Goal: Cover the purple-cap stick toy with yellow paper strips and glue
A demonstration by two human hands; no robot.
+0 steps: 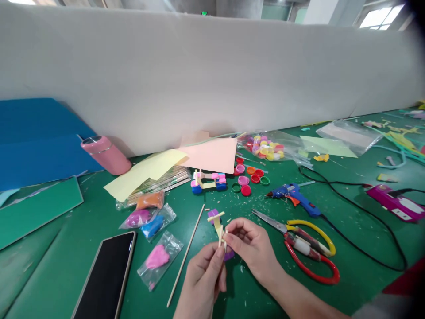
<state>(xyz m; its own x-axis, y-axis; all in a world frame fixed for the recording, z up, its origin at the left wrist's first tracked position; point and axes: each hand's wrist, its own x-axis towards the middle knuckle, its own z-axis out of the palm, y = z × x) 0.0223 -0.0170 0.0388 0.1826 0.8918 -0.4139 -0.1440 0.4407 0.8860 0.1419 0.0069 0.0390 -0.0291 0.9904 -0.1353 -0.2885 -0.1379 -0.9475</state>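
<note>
My left hand (206, 271) pinches a small wooden stick frame (217, 223) from below, its pale pieces joined crosswise. Purple lumps (214, 215) show by its far end and under my fingers. My right hand (249, 243) closes thumb and fingertips on a short stick (226, 235) at the near part of the frame. Just beyond, a little stick vehicle (209, 181) with blue and pink pieces stands on the table. A long thin wooden stick (186, 257) lies to the left of my hands.
Scissors (299, 248) and a blue glue gun (294, 197) lie right, its cord curving to a purple power strip (396, 201). Bottle caps (255, 177) lie behind. Clay packets (157, 257), a phone (104, 274) and a pink bottle (106, 155) are left. A white partition (212, 75) borders the back.
</note>
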